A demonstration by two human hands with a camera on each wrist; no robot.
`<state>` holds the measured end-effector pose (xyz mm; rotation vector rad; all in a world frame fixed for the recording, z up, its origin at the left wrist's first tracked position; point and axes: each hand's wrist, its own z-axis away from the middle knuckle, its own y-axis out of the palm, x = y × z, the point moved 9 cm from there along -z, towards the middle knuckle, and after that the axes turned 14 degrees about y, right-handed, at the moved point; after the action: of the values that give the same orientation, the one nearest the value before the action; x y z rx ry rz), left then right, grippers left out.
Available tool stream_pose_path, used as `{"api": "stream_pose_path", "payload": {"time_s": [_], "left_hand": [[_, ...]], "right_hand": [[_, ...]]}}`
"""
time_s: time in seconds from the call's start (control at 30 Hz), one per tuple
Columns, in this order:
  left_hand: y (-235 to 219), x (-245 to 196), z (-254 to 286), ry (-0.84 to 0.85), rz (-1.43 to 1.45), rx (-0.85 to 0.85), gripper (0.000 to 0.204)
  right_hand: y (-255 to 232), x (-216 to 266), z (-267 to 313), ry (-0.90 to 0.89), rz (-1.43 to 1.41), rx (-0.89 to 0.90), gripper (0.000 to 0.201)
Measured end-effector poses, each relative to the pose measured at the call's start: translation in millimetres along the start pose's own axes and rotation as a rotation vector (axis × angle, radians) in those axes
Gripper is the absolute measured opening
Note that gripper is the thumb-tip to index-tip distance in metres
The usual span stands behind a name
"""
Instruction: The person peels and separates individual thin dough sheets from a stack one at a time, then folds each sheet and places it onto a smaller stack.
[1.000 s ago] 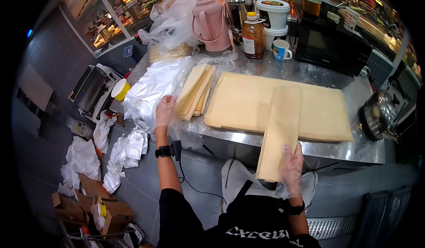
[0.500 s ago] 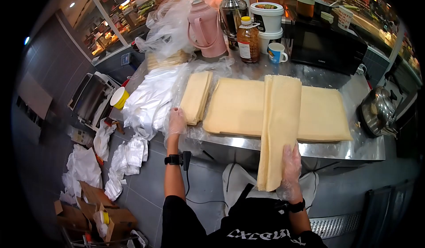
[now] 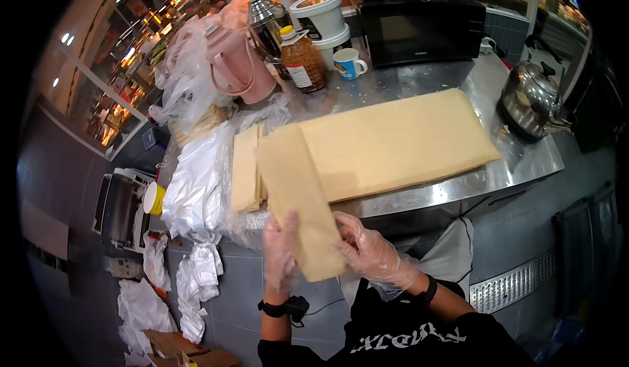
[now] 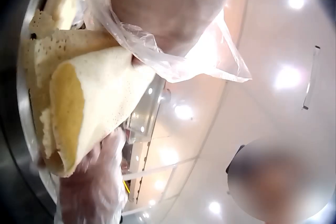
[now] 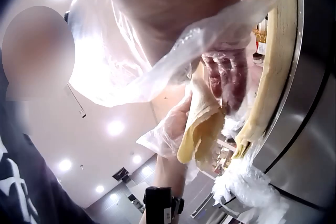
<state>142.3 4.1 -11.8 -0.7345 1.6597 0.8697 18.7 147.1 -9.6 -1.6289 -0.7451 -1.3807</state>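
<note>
A folded flat pancake [image 3: 298, 197], thin, pale yellow and slightly tilted, is held up between both hands at the table's front edge. My left hand [image 3: 280, 252], in a clear plastic glove, grips its left side with the thumb on top. The gloved right hand [image 3: 377, 252] pinches the right edge near the lower end, fingers curled. In the left wrist view, the folded layers of the pancake [image 4: 105, 87] show a hollow fold. Its far end overlaps a small stack of folded pancakes [image 3: 246, 170]. Beside that lies a large stack of pancake sheets [image 3: 400, 141].
White plastic bags [image 3: 196, 183] lie at the table's left. Behind stand a pink thermos [image 3: 239, 66], a brown bottle [image 3: 303, 62], white tubs [image 3: 321, 23], a mug [image 3: 349, 64] and a black microwave [image 3: 419, 30]. A steel kettle [image 3: 531, 98] stands at the right.
The right hand has carried the folded pancake leftward from over the large stack. The left hand has left the small stack and now holds the pancake too. The head view has turned.
</note>
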Motion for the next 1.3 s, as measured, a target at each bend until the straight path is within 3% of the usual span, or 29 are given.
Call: {"api": "stream_pose_path", "payload": {"time_s": [0.07, 0.13, 0.17, 0.2, 0.23, 0.33, 0.4, 0.47, 0.53, 0.6, 0.67, 0.7, 0.73, 0.8, 0.93, 1.0, 1.13, 1.3], "left_hand": [[-36, -30, -38, 0.117, -0.138, -0.156, 0.04], [-80, -58, -90, 0.254, -0.29, -0.164, 0.037], [-79, -74, -108, 0.305, -0.225, -0.145, 0.035], [-128, -61, -146, 0.222, -0.526, -0.121, 0.033], [-162, -42, -179, 0.218, -0.584, -0.091, 0.033], [-220, 16, -235, 0.29, -1.74, 0.167, 0.037], [-235, 47, -227, 0.32, -1.59, 0.224, 0.054], [-227, 44, -225, 0.137, -1.527, 0.115, 0.053], [-205, 35, -214, 0.207, -1.507, 0.145, 0.056], [-193, 39, -205, 0.137, -1.559, 0.185, 0.061], [-183, 33, -197, 0.066, -1.607, 0.203, 0.066], [-157, 19, -185, -0.081, -1.652, 0.248, 0.065], [-138, 13, -183, 0.157, -1.707, 0.238, 0.062], [-106, 1, -163, 0.632, -1.779, 0.205, 0.057], [76, -21, -77, 0.713, -1.365, 0.531, 0.045], [128, 7, -52, 0.76, -1.18, 0.592, 0.038], [167, 46, -33, 0.804, -1.202, 0.51, 0.031], [162, 50, -33, 0.783, -1.184, 0.429, 0.032]], "right_hand": [[-6, -4, -1, -0.019, 0.009, 0.0, 0.051], [-35, -15, -4, -0.027, 0.045, -0.146, 0.043], [-53, -21, -7, -0.017, 0.07, -0.222, 0.04], [-69, -26, -7, -0.008, 0.095, -0.294, 0.038], [-86, -33, -5, 0.006, 0.065, -0.352, 0.035], [-127, -45, 5, 0.045, -0.008, -0.489, 0.029], [-152, -47, 16, 0.098, -0.024, -0.549, 0.027], [-183, -41, 29, 0.049, 0.064, -0.713, 0.02], [-217, -34, 40, -0.025, 0.22, -0.876, 0.017], [-250, -31, 42, -0.034, 0.4, -1.006, 0.014], [-280, -33, 34, -0.028, 0.482, -1.014, 0.015], [-294, -41, 27, -0.054, 0.532, -1.019, 0.016], [-309, -47, 20, -0.084, 0.584, -1.022, 0.018], [-336, -78, -7, 0.108, 0.612, -0.829, 0.02], [-368, -126, -51, 0.317, 0.883, -0.561, 0.03], [-385, -146, -67, 0.462, 0.728, -0.434, 0.036], [-387, -165, -72, 0.683, 0.173, -0.282, 0.045], [-393, -165, -80, 0.805, 0.269, -0.26, 0.043]]}}
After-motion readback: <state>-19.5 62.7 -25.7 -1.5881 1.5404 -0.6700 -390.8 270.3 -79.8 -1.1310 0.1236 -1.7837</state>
